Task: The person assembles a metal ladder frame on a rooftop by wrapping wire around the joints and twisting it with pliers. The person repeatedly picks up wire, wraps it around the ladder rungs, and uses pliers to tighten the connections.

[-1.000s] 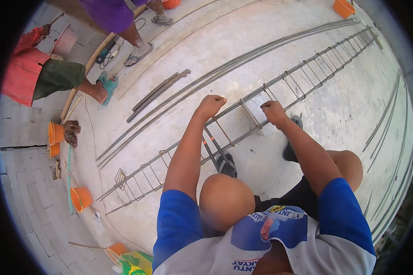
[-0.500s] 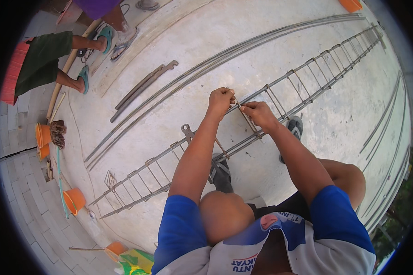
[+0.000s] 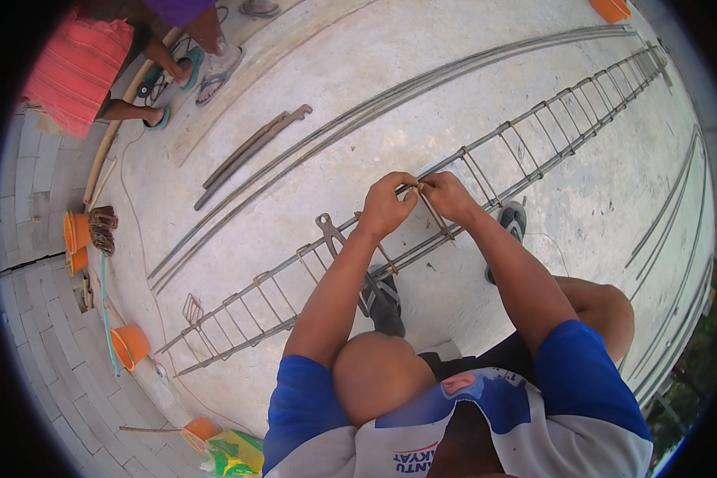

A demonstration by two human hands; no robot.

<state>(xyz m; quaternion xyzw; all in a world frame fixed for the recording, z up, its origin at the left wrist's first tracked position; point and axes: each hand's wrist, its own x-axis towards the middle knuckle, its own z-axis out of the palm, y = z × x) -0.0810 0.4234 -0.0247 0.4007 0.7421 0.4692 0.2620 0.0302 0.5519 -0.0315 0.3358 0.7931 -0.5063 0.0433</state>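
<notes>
A long, ladder-like rebar cage with wire stirrups slants across the concrete floor in front of me. At its far bar, my left hand has thumb and fingertips pinched at the corner of a stirrup. Whatever is between them is too small to make out. Right beside it, my right hand is closed at the top of the same stirrup, fingertips nearly meeting the left ones. A metal tool like pincers leans across the cage left of my left forearm, partly hidden by it.
Beyond the cage lie long loose rods and two short bars, one hook-ended. More rods are at right. Orange buckets line the left side. Two people stand at upper left, one in a red garment. My feet are by the cage.
My left hand has come down and nearer to me, to the stirrup's corner against my right hand. My right hand has barely moved. The person in red has shifted at upper left.
</notes>
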